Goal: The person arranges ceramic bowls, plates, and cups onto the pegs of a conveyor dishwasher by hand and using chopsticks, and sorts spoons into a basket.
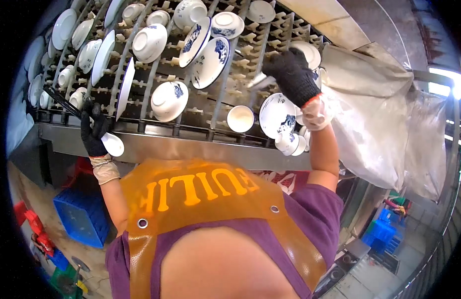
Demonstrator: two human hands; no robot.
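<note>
My left hand [93, 128], in a black glove with a pale cuff, is closed at the front edge of the dish conveyor [190, 145]. Dark chopsticks [62, 101] stick out of its fingers, and a white spoon [114, 144] shows beside the palm. Over the right part of the rack, my right hand [294, 74] is closed on a white, blurred piece that looks like a spoon [261, 81]. Below that hand stand a blue-patterned plate [277, 115], a small white bowl [240, 119] and several small cups [287, 143]. A patterned bowl [169, 101] leans between the pegs.
Patterned oval plates [211, 62] and more bowls [150, 43] stand among the rack's pegs. Plates [64, 27] line the far left. A translucent plastic curtain [375, 124] hangs at the right. A blue crate [82, 218] sits on the floor at the lower left.
</note>
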